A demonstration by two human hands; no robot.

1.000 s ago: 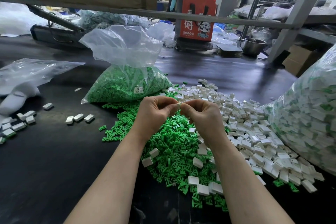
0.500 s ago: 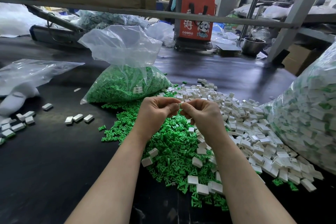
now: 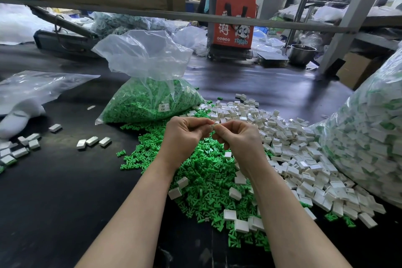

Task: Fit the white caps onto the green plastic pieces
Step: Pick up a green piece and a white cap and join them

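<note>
Fingers of left hand (image 3: 185, 135) and right hand (image 3: 237, 137) pinching small cap (image 3: 213, 126), orientation unclear

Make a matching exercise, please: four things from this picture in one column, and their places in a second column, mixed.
1. bag of green pieces
2. orange bag
3. metal pot
4. three white caps in a row

A. far right of the table, near the grey post
B. left of the green pile
C. just behind the loose green pile
D. far edge, in front of the seated person

Pairs: 1-C, 2-D, 3-A, 4-B
</note>
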